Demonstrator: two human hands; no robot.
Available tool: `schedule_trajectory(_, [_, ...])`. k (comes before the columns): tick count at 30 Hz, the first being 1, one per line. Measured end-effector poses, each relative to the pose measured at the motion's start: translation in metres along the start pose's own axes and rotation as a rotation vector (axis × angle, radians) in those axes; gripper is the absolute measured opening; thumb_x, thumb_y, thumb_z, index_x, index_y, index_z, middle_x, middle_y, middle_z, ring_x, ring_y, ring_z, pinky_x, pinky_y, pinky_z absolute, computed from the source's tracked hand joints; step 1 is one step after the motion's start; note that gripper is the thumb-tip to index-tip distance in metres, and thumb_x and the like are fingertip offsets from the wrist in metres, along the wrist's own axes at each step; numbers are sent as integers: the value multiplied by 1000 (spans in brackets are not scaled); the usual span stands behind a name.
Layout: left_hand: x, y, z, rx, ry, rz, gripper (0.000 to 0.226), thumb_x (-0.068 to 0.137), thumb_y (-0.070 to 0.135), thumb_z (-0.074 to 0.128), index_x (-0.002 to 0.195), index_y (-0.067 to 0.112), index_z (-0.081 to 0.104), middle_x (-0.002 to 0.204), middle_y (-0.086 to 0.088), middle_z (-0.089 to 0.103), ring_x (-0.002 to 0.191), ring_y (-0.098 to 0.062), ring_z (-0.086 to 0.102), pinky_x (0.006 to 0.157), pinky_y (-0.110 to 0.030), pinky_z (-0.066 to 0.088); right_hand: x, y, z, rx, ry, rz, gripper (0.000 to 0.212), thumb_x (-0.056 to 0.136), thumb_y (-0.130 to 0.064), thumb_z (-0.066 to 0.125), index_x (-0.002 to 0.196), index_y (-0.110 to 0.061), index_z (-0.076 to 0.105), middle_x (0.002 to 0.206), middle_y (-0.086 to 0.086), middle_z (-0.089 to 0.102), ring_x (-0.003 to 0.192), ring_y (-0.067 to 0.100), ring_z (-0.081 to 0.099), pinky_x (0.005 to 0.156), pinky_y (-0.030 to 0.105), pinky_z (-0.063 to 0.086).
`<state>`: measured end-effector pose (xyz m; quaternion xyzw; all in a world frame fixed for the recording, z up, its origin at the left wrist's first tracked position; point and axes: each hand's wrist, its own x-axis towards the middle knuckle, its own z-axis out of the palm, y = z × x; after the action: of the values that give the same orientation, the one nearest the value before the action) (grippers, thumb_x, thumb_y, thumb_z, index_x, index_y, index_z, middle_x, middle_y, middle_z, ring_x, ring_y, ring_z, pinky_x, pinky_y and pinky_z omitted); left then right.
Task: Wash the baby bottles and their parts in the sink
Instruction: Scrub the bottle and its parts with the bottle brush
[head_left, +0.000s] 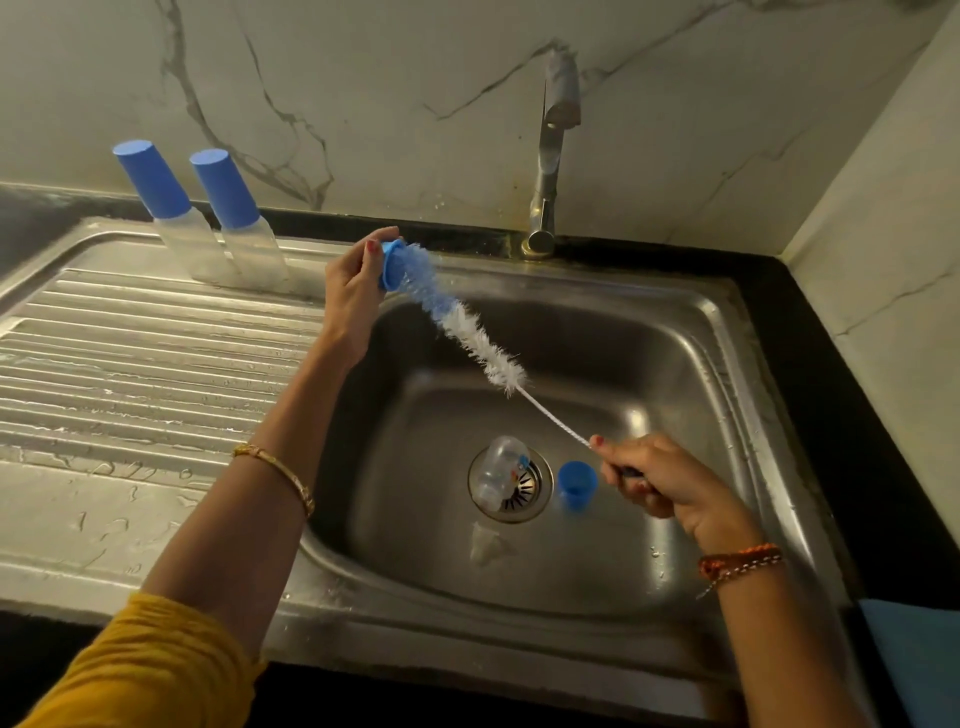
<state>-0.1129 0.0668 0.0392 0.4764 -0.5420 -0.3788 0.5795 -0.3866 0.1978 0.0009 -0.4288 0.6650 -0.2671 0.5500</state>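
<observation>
Marble-veined wall behind, black counter around, and a steel sink (675, 332) with its ribbed draining board (130, 364) beaded with water, while the tap (550, 156) shows no stream I can make out. Over the basin the left hand (353, 296) has its fingers curled round a small blue ring or cap (389, 262), and the right hand (660, 483) grips the handle of the bottle brush (467, 332), its blue-and-white bristles pushed right into that part: scrubbing is under way. Two capped bottles (208, 218) stand upright together at the back of the board, looking finished to me. Down in the basin, work is left: a clear bottle (501, 467) lies on its side across the drain, a blue cap (576, 483) sits just beside it, and a clear teat (488, 545) rests nearer us. Roughly two-thirds through, I'd judge, with rinsing and reassembly to come
</observation>
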Motion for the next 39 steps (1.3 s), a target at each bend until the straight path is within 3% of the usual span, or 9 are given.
schedule_trajectory(4, [1, 5, -3, 6, 30, -4, 34, 100, 9, 33, 128, -5, 47, 113, -12, 51, 96, -15, 56, 88, -25, 48, 3, 4, 2, 66, 18, -115, 32, 85, -34, 61, 61, -13, 62, 38, -9, 42, 31, 0, 35, 33, 9, 26])
schedule_trajectory(13, [11, 10, -4, -18, 170, -111, 36, 101, 19, 35, 124, -3, 52, 108, -11, 52, 101, -21, 51, 95, -32, 44, 3, 5, 24, -650, 899, -1025, 4, 77, -9, 70, 75, -8, 73, 63, 2, 68, 49, 17, 58, 49, 12, 32])
schedule_trajectory(17, [14, 14, -8, -8, 127, -51, 35, 101, 15, 33, 123, -5, 51, 105, -8, 55, 98, -18, 54, 89, -28, 47, -3, -3, 32, -116, 463, -623, 27, 88, -12, 60, 63, -20, 67, 49, -9, 57, 48, 7, 51, 45, 18, 38])
schedule_trajectory(21, [13, 16, -8, -67, 55, -39, 26, 102, 13, 30, 114, 3, 51, 94, -1, 56, 86, -10, 58, 76, -17, 51, 1, -8, 17, 351, -65, -28, 38, 97, -22, 42, 61, -15, 51, 39, -12, 29, 31, -1, 20, 28, 10, 14])
schedule_trajectory(25, [8, 12, -1, -107, 118, -82, 33, 102, 15, 28, 120, -2, 51, 93, -1, 56, 87, -11, 57, 81, -22, 50, 4, -1, 17, 198, 74, -123, 30, 94, -22, 51, 67, -12, 58, 43, -7, 40, 33, 0, 30, 33, 12, 24])
schedule_trajectory(31, [6, 11, 6, -95, 147, -86, 37, 101, 17, 32, 125, -7, 49, 109, -12, 53, 95, -16, 55, 88, -27, 49, -1, -2, 23, -451, 845, -638, 21, 89, -18, 60, 75, -5, 70, 56, 5, 62, 49, 22, 53, 46, 29, 37])
schedule_trajectory(33, [7, 13, 6, -101, 149, -72, 35, 101, 15, 32, 124, -6, 49, 104, -10, 55, 94, -14, 55, 87, -25, 48, -3, -4, 24, -373, 685, -566, 24, 90, -17, 58, 70, -9, 69, 51, -7, 58, 45, 12, 49, 42, 23, 34])
schedule_trajectory(36, [9, 16, 3, -121, 81, -49, 26, 101, 13, 30, 113, 4, 51, 95, -1, 56, 88, -10, 57, 81, -21, 49, -8, -11, 23, 28, 55, -168, 33, 94, -15, 50, 62, -15, 58, 37, -12, 43, 30, 0, 31, 32, 11, 22])
schedule_trajectory(39, [13, 17, -2, -110, 25, -40, 26, 102, 14, 29, 113, 5, 50, 96, 0, 56, 85, -10, 59, 76, -18, 52, -8, -10, 12, 8, -69, -145, 35, 96, -22, 47, 63, -16, 55, 37, -11, 35, 31, -1, 23, 31, 11, 16])
